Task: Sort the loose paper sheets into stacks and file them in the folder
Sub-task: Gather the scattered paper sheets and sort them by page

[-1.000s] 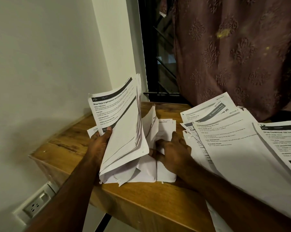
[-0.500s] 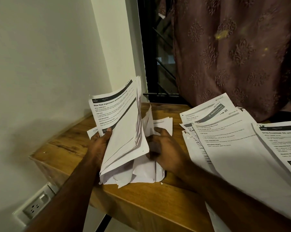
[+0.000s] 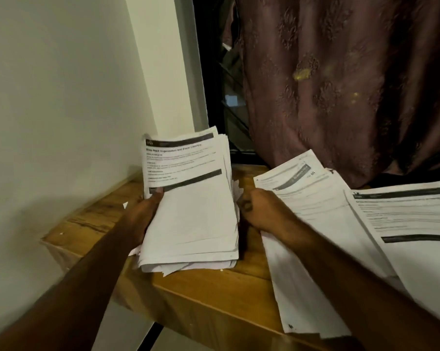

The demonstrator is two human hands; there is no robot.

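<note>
A thick stack of printed sheets [image 3: 191, 211] stands tilted on the wooden table [image 3: 208, 287], its lower edge on the wood. My left hand [image 3: 144, 214] grips its left side, thumb on the top page. My right hand [image 3: 262, 211] holds the stack's right edge with curled fingers, partly hidden behind the paper. Loose printed sheets [image 3: 322, 224] lie spread over the table's right part, under my right forearm. No folder is in view.
A pale wall [image 3: 62, 110] runs close along the table's left side. A brown patterned curtain [image 3: 340, 84] hangs behind the table, beside a dark window gap. The table's front edge is near me, and some sheets overhang it at the right.
My right hand gathered the sheets lying flat on the table and brought them up against the held bundle. The stack is now squared into one pile between both hands.
</note>
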